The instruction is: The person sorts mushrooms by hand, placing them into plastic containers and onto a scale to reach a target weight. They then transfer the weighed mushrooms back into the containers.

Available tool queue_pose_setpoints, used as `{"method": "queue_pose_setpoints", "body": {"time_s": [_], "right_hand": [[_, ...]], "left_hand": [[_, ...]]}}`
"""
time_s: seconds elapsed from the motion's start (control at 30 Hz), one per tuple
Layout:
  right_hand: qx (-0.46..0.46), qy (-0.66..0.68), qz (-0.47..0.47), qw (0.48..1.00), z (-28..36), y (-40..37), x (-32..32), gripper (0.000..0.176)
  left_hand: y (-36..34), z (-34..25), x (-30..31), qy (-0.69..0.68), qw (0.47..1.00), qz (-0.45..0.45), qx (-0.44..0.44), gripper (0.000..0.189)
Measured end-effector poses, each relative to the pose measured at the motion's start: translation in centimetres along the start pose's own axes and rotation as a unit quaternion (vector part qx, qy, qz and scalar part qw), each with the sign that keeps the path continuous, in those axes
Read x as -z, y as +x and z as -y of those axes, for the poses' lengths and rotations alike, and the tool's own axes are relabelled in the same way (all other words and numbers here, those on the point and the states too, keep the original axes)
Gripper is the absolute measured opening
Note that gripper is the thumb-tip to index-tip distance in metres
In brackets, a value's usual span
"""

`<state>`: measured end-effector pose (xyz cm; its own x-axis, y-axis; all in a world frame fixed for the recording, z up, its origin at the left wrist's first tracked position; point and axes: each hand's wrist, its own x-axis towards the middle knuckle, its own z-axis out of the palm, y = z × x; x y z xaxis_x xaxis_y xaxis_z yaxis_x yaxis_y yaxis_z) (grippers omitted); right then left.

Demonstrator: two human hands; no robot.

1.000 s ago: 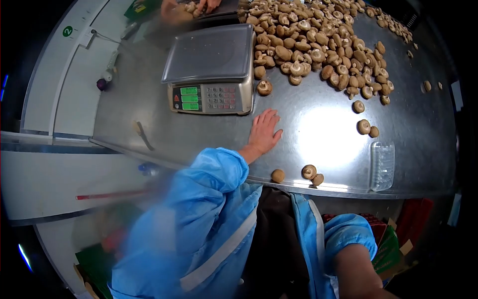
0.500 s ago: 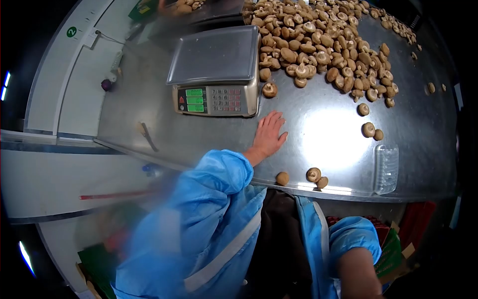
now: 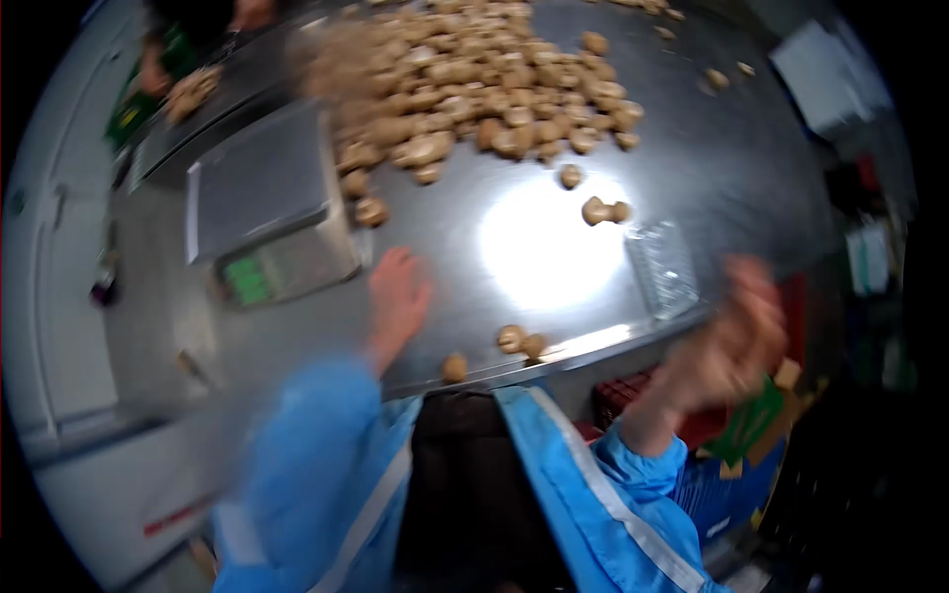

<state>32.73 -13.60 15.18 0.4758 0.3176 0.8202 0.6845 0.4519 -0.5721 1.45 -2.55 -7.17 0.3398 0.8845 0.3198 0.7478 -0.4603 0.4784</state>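
Note:
My left hand rests on the metal table, fingers stretched out and nothing in it, just right of the weighing scale. Over the table's front right edge, my right hand is smeared by motion, so its grip is unclear. Close to it lies a clear plastic tray. Two loose shiitake mushrooms sit together by the front edge, and a single mushroom stands nearer my left sleeve. Another pair of mushrooms lies just beyond the tray.
A large heap of shiitake mushrooms covers the back of the table. At the far left, another person's hand is near more mushrooms. A cardboard box and a red crate stand below the front edge.
My view has swung to the right. My right hand has come up from beside my body to near the plastic tray. The left hand stays flat by the scale.

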Motion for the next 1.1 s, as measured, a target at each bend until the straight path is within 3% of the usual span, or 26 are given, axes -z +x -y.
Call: {"method": "queue_pose_setpoints", "body": {"time_s": [0.1,0.17,0.2,0.27,0.37,0.47,0.5,0.57,0.67,0.97,1.1], "right_hand": [[-0.100,-0.195,0.169,0.961,-4.6,-2.7,1.5,0.008],[-0.286,-0.185,0.171,0.925,-6.9,-4.4,3.7,0.012],[-0.335,-0.243,0.179,0.893,-9.0,-5.5,5.8,0.022],[-0.408,-0.332,0.192,0.828,-10.7,-5.3,8.3,0.018],[-0.111,-0.469,0.310,0.820,-14.7,-6.1,10.7,0.049],[-0.242,-0.426,0.422,0.763,-17.9,-7.4,11.3,0.087],[-0.237,-0.443,0.455,0.735,-18.4,-7.6,11.1,0.098],[-0.247,-0.439,0.461,0.730,-19.0,-6.9,10.5,0.099],[-0.251,-0.430,0.456,0.738,-19.8,-5.7,10.1,0.101],[-0.236,-0.446,0.402,0.764,-19.7,-6.1,9.1,0.096],[-0.226,-0.434,0.388,0.781,-19.4,-5.9,9.0,0.091]], "left_hand": [[0.2,-0.9,0.5,0.009,0.999,0.037,0.026,0.046],[3.1,-5.9,4.0,0.034,0.968,0.182,0.170,0.045],[3.2,-6.1,3.4,0.018,0.971,0.177,0.159,0.044],[2.3,-4.6,3.2,-0.005,0.975,0.165,0.147,0.044],[-0.2,-0.2,0.2,0.003,0.998,0.060,0.026,0.042],[0.1,-0.6,0.7,0.004,0.996,0.076,0.042,0.041],[0.2,-0.8,1.0,0.001,0.993,0.093,0.066,0.041],[0.5,-1.2,1.4,-0.005,0.986,0.124,0.115,0.041],[0.2,-0.7,0.9,0.007,0.993,0.100,0.064,0.041],[1.2,-2.4,2.1,0.020,0.989,0.132,0.065,0.041],[1.0,-2.4,2.1,0.051,0.992,0.104,0.044,0.042]]}}
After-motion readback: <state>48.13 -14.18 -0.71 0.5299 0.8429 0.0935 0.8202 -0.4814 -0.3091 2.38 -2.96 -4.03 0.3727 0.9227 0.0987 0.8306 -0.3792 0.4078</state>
